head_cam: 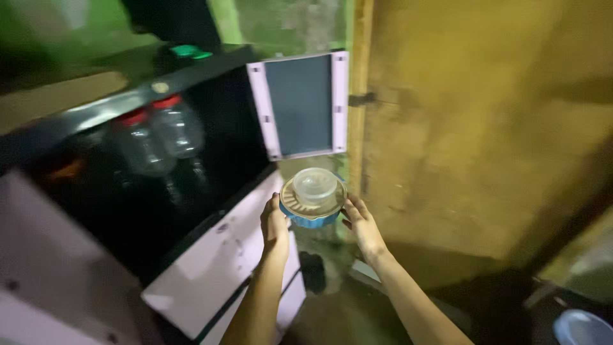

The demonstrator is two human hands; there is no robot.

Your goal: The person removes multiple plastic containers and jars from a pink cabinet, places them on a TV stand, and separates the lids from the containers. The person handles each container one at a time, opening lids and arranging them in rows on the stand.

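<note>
Both my hands hold a round blue container (311, 220) with a pale scalloped lid and a clear domed knob on top. My left hand (274, 225) grips its left side and my right hand (359, 220) grips its right side. The container hangs in the air in front of an open cabinet (211, 249) whose door (301, 105), a dark panel in a white frame, swings out just above it.
Inside the dark cabinet stand two clear plastic jars (159, 137) with red caps. A yellowish wooden door or wall (479, 128) fills the right side. A blue basin rim (582, 327) shows at the bottom right. A dark object (313, 271) lies on the floor below.
</note>
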